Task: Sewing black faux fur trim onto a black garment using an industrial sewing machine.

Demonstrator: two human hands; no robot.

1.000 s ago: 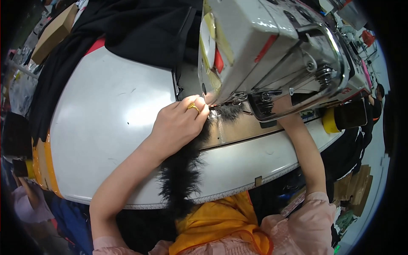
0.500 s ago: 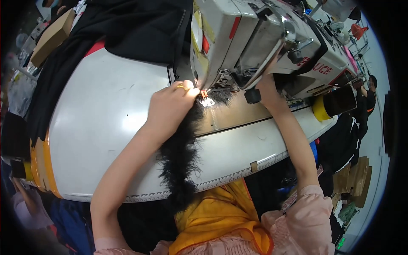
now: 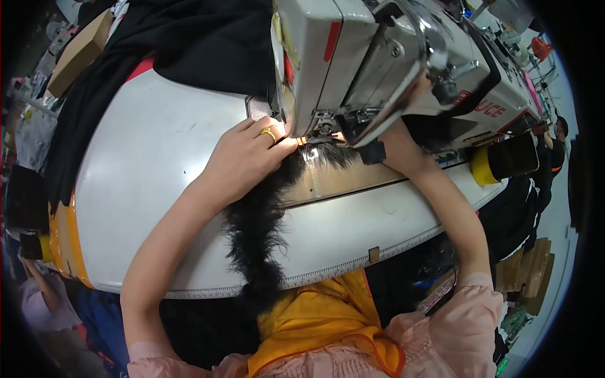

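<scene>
A strip of black fluffy fur trim (image 3: pixel 255 236) hangs over the table's front edge and runs up to the lit needle area of a white sewing machine (image 3: pixel 309 69). My left hand (image 3: pixel 249 154), wearing a yellow ring, is closed on the trim just left of the presser foot (image 3: pixel 302 142). More black fluff (image 3: pixel 331 155) lies right of the foot, on the metal plate. My right hand (image 3: pixel 400 148) reaches behind the machine's front fittings to the right of the needle. Those fittings hide most of its fingers, so what it holds does not show.
Black cloth (image 3: pixel 208 44) covers the back left of the white table (image 3: pixel 138 189). A measuring tape (image 3: pixel 328 272) runs along the front edge. A cardboard box (image 3: pixel 80 53) stands at the far left. A black-and-yellow piece (image 3: pixel 504 160) sits right of the machine. Other people are at both sides.
My left hand has shifted slightly left, its fingers spreading a little more along the trim. The hanging trim has moved slightly left. My right forearm bends farther outward. The head view has shifted slightly.
</scene>
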